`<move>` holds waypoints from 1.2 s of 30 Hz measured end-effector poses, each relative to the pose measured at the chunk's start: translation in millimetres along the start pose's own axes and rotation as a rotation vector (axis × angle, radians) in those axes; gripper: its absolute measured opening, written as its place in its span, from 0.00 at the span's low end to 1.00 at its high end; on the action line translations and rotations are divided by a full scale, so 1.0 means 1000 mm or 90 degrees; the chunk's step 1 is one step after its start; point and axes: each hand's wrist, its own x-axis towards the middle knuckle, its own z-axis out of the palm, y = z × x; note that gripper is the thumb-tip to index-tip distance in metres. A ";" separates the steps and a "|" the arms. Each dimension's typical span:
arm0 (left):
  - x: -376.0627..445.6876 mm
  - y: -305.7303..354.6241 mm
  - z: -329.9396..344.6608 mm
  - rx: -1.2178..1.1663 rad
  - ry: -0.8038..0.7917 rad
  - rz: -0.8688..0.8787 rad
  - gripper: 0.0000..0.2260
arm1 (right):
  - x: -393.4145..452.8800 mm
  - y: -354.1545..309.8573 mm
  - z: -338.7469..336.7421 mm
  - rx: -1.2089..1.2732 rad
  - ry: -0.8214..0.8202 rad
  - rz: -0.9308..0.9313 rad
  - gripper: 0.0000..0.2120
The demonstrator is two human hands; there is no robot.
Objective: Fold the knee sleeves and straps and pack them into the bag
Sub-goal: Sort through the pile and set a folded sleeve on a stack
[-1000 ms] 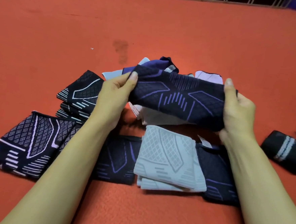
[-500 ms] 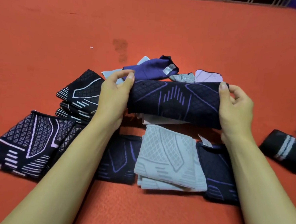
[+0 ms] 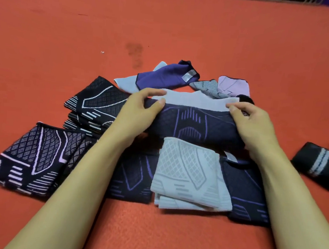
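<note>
A dark navy knee sleeve with purple lines lies folded across the middle of the pile, on top of a light grey sleeve. My left hand pinches its left end, my right hand pinches its right end. In front of it sits a folded light grey sleeve on two folded navy ones. Folded black-and-white sleeves lie at the left. No bag is in view.
Everything lies on an orange-red mat. Behind the pile are loose purple, grey and lilac sleeves. A rolled black strap with white stripes sits at the right. More black-and-white sleeves are stacked at left.
Both hands have lowered the navy sleeve from the air onto the pile and folded it narrower. The grey sleeve under it now shows along its far edge.
</note>
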 end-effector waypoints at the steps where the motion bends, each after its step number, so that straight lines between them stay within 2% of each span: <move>1: -0.001 0.000 -0.001 -0.032 0.015 0.005 0.11 | 0.001 -0.001 0.000 0.045 0.022 -0.007 0.06; 2: 0.000 0.002 -0.005 -0.088 0.031 0.006 0.12 | 0.002 -0.005 -0.002 0.140 0.045 -0.015 0.07; 4: 0.003 0.002 -0.011 -0.149 0.009 -0.008 0.15 | 0.004 -0.011 -0.007 0.296 0.024 -0.011 0.09; 5: 0.002 0.002 -0.012 -0.101 -0.019 0.007 0.17 | 0.003 -0.011 -0.008 0.283 -0.001 0.004 0.10; 7: -0.002 0.002 -0.006 0.047 -0.061 0.058 0.15 | 0.002 0.001 -0.004 0.101 -0.043 0.014 0.11; 9: -0.005 0.002 0.002 0.057 -0.026 0.095 0.11 | 0.000 0.006 -0.002 0.033 0.006 0.024 0.10; 12: -0.002 0.009 0.000 -0.028 0.058 0.076 0.11 | 0.001 -0.007 -0.007 0.281 0.045 0.081 0.10; 13: -0.001 0.009 -0.002 -0.027 0.063 0.065 0.11 | 0.001 -0.009 -0.009 0.320 0.031 0.112 0.12; 15: 0.001 0.004 -0.002 -0.023 0.070 0.043 0.10 | -0.003 -0.009 -0.010 0.271 -0.027 0.138 0.15; 18: 0.003 -0.001 -0.003 -0.129 0.060 -0.001 0.10 | -0.007 -0.005 -0.014 0.134 -0.098 -0.014 0.11; 21: 0.006 0.003 -0.007 -0.276 0.067 -0.031 0.10 | -0.008 -0.011 -0.024 -0.033 -0.176 -0.195 0.24; 23: 0.007 0.007 -0.011 -0.366 0.079 -0.060 0.10 | -0.009 -0.012 -0.023 -0.063 -0.215 -0.217 0.23; 25: 0.007 0.007 -0.015 -0.417 0.055 -0.065 0.12 | -0.008 -0.010 -0.020 -0.026 -0.192 -0.213 0.17; 26: 0.007 0.004 -0.018 -0.377 0.032 -0.035 0.15 | -0.008 -0.010 -0.019 0.003 -0.153 -0.219 0.14; 28: 0.004 0.001 -0.024 -0.182 -0.021 0.061 0.23 | -0.008 -0.013 -0.018 0.055 -0.057 -0.229 0.09; 31: 0.001 -0.001 -0.022 0.013 -0.067 0.137 0.28 | -0.008 -0.014 -0.019 0.108 0.001 -0.194 0.09; 34: 0.002 -0.005 -0.017 0.171 -0.020 0.147 0.17 | -0.007 -0.009 -0.022 0.126 -0.044 -0.147 0.09; 36: 0.001 -0.005 -0.018 0.192 0.018 0.153 0.10 | -0.006 -0.007 -0.028 0.093 -0.105 -0.133 0.10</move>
